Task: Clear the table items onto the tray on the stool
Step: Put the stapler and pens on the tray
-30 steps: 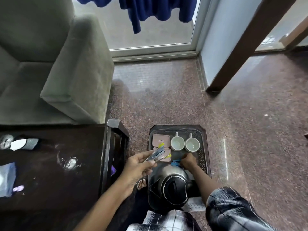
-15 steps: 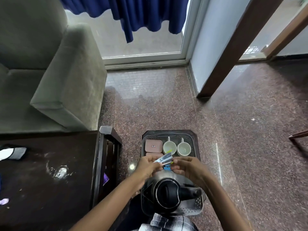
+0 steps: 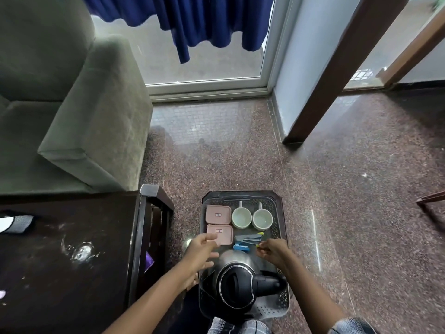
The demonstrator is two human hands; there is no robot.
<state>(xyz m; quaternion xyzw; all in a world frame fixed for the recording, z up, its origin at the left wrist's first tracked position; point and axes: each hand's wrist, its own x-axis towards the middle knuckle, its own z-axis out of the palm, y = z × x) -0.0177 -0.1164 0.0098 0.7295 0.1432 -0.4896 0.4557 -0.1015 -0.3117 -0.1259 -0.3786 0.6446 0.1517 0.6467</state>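
Soft daylight from the far glass door (image 3: 204, 56) lights the room evenly, laying a pale sheen on the floor (image 3: 216, 131) and a small glare spot on the dark counter (image 3: 60, 273), while the wide lens bows lines at the edges and detail is slightly soft.

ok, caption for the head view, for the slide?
Left hand and right hand hover over the tray on the stool, loaded with kettle, two cups, two pink boxes, sachets.

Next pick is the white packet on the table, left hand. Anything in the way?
Nothing visible. Between the left hand, open over the tray, and the white packet at the far left of the table lies only its dark top.
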